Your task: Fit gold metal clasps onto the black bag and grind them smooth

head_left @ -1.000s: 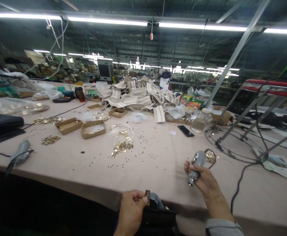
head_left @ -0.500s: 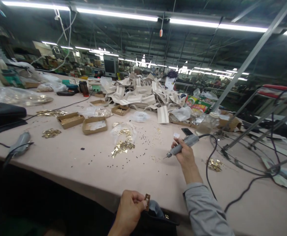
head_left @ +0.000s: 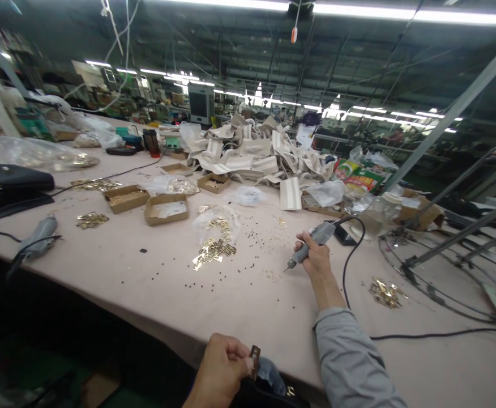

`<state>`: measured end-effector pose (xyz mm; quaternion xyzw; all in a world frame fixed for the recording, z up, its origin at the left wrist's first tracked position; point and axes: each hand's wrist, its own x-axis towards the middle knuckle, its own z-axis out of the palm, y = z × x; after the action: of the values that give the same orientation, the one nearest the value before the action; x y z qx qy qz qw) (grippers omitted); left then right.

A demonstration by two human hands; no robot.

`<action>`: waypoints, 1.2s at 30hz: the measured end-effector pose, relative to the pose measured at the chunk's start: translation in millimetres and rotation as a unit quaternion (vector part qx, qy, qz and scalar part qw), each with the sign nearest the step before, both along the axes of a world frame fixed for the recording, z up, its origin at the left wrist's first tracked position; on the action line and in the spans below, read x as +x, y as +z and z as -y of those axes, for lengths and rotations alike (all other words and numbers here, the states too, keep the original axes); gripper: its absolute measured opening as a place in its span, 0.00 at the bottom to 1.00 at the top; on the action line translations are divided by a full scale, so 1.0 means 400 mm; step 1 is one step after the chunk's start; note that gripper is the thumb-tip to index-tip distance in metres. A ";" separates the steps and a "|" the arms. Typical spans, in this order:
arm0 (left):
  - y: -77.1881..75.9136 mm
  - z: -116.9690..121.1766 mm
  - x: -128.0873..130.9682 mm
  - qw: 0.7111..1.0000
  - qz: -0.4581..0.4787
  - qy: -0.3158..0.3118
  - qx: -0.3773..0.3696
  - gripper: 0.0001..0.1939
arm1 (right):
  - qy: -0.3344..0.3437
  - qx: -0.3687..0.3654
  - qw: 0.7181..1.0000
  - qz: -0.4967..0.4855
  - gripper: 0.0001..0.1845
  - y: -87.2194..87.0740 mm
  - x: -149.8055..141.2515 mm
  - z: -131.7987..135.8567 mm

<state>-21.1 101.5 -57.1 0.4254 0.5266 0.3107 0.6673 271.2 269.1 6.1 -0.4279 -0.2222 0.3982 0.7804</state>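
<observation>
My right hand (head_left: 316, 258) is wrapped around a grey electric screwdriver (head_left: 310, 246), its thin bit pointing down to the left just over the table. Tiny gold-coloured screws (head_left: 271, 276) and scattered black bits (head_left: 220, 277) lie near the bit's tip. At the table's front edge, my left hand (head_left: 225, 365) pinches a small slotted metal plate (head_left: 254, 361) between thumb and fingers. Below it is dark material with a small gold-coloured fitting (head_left: 290, 391). A heap of similar gold-coloured plates (head_left: 214, 252) lies mid-table, partly on clear plastic.
Small cardboard boxes (head_left: 166, 220) stand behind the plates. A large pile of beige striped strips (head_left: 252, 150) fills the back. Another grey screwdriver (head_left: 39, 238) lies at the left. On the right are more gold plates (head_left: 386, 292), a black cable (head_left: 435, 335) and a metal frame (head_left: 456, 226).
The camera view has shifted slightly. My right hand with the screwdriver has moved a little to the left over the table. My left hand keeps the plate, which looks darker and slightly turned.
</observation>
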 end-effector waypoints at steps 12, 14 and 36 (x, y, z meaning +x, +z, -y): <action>-0.003 0.002 0.003 1.000 0.005 0.001 0.009 0.16 | 0.015 -0.012 1.000 0.003 0.30 -0.010 -0.014 -0.001; -0.008 0.003 0.002 1.000 -0.006 -0.003 0.008 0.16 | 0.014 -0.014 1.000 0.004 0.30 -0.013 -0.014 -0.002; 0.010 0.004 -0.003 1.000 -0.017 -0.021 0.012 0.16 | 0.018 -0.023 1.000 0.010 0.29 -0.009 -0.019 0.008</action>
<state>-22.2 99.7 -53.1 0.4499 0.5249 0.2952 0.6595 263.7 265.8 2.6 -0.4459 -0.2288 0.4129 0.7605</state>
